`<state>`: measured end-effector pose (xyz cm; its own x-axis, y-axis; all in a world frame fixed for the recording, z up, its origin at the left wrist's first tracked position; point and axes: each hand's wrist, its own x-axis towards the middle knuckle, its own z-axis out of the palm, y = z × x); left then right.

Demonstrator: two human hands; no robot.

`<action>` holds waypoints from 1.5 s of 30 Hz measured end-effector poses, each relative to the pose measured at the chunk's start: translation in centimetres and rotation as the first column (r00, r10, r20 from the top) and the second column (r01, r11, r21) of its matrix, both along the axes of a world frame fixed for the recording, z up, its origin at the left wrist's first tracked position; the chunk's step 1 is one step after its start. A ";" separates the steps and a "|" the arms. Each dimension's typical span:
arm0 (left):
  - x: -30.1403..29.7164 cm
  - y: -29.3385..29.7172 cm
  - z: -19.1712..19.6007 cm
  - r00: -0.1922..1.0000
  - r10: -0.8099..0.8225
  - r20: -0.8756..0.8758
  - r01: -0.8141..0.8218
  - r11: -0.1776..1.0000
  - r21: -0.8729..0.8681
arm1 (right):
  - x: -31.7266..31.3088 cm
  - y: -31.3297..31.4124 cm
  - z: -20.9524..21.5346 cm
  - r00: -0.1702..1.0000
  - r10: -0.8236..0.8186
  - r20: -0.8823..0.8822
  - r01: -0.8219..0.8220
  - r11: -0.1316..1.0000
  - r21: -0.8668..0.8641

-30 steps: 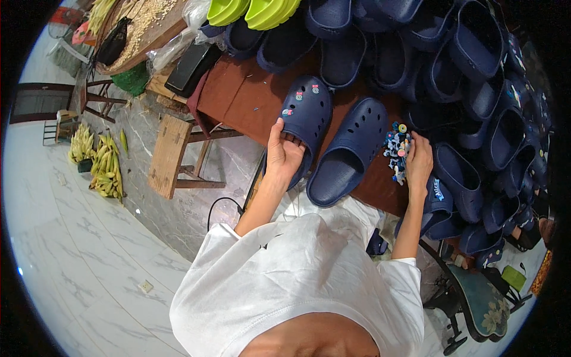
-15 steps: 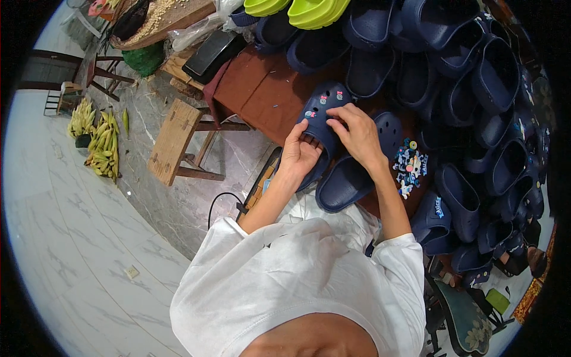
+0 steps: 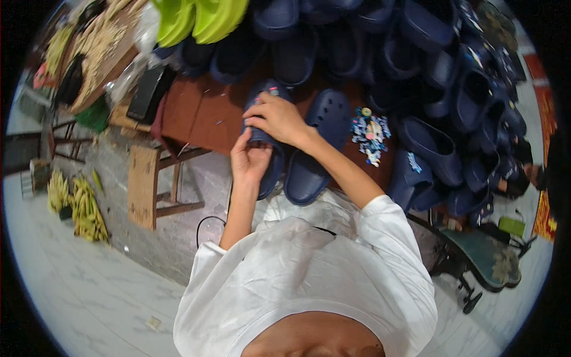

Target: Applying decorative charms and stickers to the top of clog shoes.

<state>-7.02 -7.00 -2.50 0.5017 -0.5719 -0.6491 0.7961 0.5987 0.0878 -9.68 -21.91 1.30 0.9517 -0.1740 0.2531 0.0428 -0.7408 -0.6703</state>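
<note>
**A navy clog point(image 3: 272, 175), steadied and partly covered**

The left hand point(image 3: 250, 159) grips the clog's upper, fingers in the opening, apparently to steady it. The right hand point(image 3: 276, 119) curls over the top; whether its fingertips pinch anything is hidden. The clog lies beneath both hands, beside a second clog point(image 3: 331, 119). Loose charms point(image 3: 370, 135) sit farther right, seemingly for easy reach.
</note>
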 end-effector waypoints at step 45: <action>0.5 -5.2 0.2 0.969 -0.114 0.218 0.126 0.991 -0.044 | 1.2 -2.6 -0.5 0.990 -0.112 0.081 0.119 0.989 -0.084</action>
